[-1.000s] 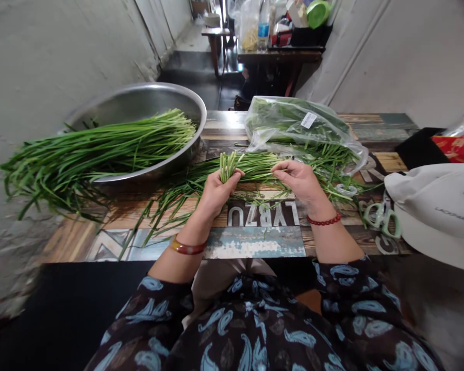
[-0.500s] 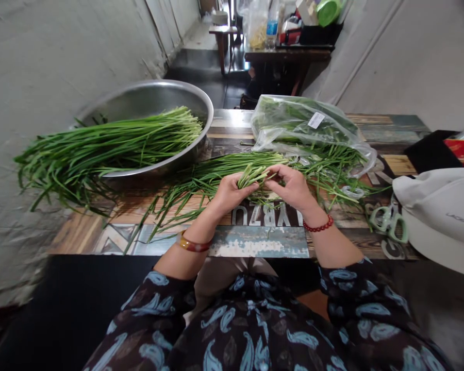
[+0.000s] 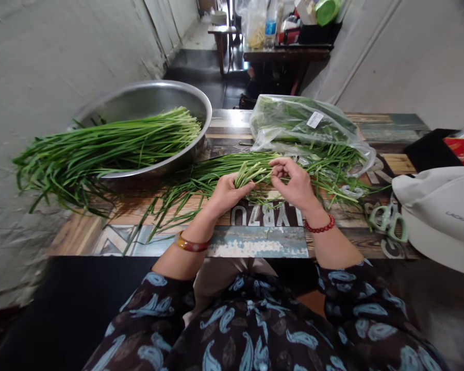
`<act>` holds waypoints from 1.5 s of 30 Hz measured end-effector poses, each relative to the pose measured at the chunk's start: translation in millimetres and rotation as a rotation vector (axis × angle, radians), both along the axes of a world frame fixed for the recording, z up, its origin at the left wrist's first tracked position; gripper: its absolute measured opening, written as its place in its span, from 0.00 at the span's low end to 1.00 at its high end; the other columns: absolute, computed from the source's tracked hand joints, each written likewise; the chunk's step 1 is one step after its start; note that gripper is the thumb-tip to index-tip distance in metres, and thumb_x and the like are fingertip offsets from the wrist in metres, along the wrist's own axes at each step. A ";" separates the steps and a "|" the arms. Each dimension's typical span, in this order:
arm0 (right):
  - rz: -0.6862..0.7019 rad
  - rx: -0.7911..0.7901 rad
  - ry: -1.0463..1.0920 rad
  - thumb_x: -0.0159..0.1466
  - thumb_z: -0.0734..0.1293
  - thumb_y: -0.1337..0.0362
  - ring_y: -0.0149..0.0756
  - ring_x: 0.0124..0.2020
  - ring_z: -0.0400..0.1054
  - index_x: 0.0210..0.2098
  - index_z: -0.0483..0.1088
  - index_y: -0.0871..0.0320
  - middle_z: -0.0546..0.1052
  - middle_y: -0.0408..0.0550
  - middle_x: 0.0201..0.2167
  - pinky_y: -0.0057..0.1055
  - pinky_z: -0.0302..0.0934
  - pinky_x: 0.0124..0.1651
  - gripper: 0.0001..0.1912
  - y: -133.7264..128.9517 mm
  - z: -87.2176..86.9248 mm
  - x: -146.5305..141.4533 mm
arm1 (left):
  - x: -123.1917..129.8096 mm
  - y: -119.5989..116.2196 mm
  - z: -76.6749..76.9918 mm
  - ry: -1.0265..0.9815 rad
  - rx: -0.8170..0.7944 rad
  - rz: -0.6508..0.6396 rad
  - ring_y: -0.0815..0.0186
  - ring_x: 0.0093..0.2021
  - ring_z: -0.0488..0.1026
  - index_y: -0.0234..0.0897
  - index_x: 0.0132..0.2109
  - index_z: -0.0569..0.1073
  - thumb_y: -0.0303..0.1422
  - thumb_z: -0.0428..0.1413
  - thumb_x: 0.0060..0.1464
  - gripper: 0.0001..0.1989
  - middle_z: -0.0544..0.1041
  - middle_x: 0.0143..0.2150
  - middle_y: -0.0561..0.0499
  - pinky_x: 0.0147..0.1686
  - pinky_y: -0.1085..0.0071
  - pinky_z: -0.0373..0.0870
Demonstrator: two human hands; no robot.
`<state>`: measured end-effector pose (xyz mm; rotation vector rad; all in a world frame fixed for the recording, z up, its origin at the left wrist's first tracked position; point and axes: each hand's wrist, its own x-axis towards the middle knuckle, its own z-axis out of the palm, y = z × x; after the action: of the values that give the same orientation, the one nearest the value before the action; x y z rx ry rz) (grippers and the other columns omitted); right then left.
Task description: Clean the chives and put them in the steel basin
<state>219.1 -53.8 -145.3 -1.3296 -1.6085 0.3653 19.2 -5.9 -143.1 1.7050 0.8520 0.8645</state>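
A small bunch of garlic chives (image 3: 251, 174) is gripped in my left hand (image 3: 229, 193), its pale cut ends pointing right. My right hand (image 3: 292, 181) is just to the right of those ends, its fingers curled in; whether a bit of stem is between them is too small to make out. More loose chives (image 3: 201, 178) lie on the table under and behind both hands, leaves toward the left. Behind my right hand, a clear plastic bag (image 3: 315, 120) with a white label holds more chives, some spilling out of its opening.
At the left, a large metal basin (image 3: 206, 116) holds a thick pile of chives, leaves hanging over its rim. Green-handled scissors (image 3: 388, 222) and a pale cap (image 3: 441, 216) are at the right of the wooden table (image 3: 255, 247). A side table (image 3: 286, 54) with a bottle stands beyond.
My right hand has drawn slightly right and up, away from the stem ends, and its fingers have curled in. My left hand keeps its hold on the bunch.
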 end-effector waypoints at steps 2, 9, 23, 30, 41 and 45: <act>-0.081 0.023 0.026 0.59 0.64 0.70 0.32 0.29 0.68 0.44 0.72 0.55 0.75 0.42 0.29 0.32 0.66 0.38 0.14 0.8 1.0 7.0 | -0.4 0.2 0.4 0.003 0.001 0.006 0.69 0.28 0.65 0.33 0.28 0.74 0.37 0.62 0.51 0.11 0.71 0.26 0.53 0.30 0.74 0.62; -0.203 0.063 0.072 0.61 0.64 0.66 0.34 0.29 0.68 0.32 0.76 0.55 0.77 0.45 0.30 0.33 0.63 0.35 0.07 -1.0 8.3 23.8 | -0.7 -1.5 1.4 0.008 -0.039 0.048 0.70 0.29 0.65 0.32 0.30 0.75 0.37 0.62 0.50 0.11 0.71 0.26 0.53 0.31 0.74 0.61; 0.084 0.062 -0.307 0.63 0.70 0.59 0.45 0.45 0.71 0.35 0.79 0.51 0.80 0.49 0.38 0.45 0.60 0.51 0.05 1.7 -4.6 6.0 | 1.5 -1.8 1.3 -0.007 0.060 -0.009 0.66 0.34 0.71 0.33 0.30 0.77 0.35 0.63 0.50 0.09 0.77 0.33 0.50 0.37 0.72 0.68; 0.127 0.016 0.074 0.61 0.71 0.62 0.39 0.38 0.72 0.30 0.77 0.53 0.78 0.46 0.32 0.38 0.65 0.45 0.03 4.6 -9.6 -3.9 | 0.4 0.1 -1.6 -0.014 0.051 0.001 0.67 0.33 0.71 0.33 0.31 0.77 0.38 0.63 0.51 0.11 0.77 0.31 0.51 0.36 0.72 0.67; 0.099 -0.185 0.720 0.58 0.73 0.55 0.28 0.31 0.64 0.32 0.73 0.56 0.73 0.40 0.30 0.27 0.61 0.38 0.11 9.6 -18.4 -11.3 | 0.5 -0.3 -2.6 -0.017 0.057 0.009 0.68 0.32 0.69 0.32 0.31 0.77 0.35 0.63 0.51 0.09 0.75 0.31 0.52 0.36 0.73 0.65; 0.035 -0.100 0.786 0.60 0.71 0.51 0.27 0.29 0.61 0.31 0.71 0.55 0.70 0.40 0.29 0.25 0.58 0.33 0.14 10.2 -8.4 7.6 | -0.5 0.1 -2.2 0.021 0.043 0.035 0.69 0.30 0.65 0.32 0.28 0.74 0.36 0.62 0.51 0.11 0.70 0.27 0.54 0.33 0.74 0.61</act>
<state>226.7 -43.6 -153.6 -1.0335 -0.9564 0.8741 18.7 -5.8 -145.3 1.7437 0.8856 0.8959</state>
